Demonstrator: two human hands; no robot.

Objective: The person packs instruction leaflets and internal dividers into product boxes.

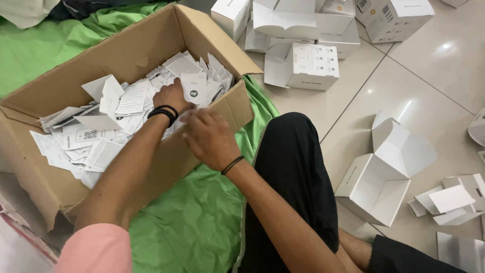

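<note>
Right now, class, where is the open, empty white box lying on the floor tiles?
In the head view, the open white box lies right of the person's black-trousered knee, beside loose white card pieces.

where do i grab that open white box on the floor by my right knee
Take the open box by its raised lid flap, coming from above on the right. The flap stands up clear of the floor tiles, thin enough to pinch, and the mouth faces up; the low side walls offer less to hold.

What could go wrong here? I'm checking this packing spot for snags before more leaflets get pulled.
The left hand digs into loose leaflets heaped by the cardboard box wall; some may spill onto the green sheet. The open white carton near the knee could get knocked.
</note>
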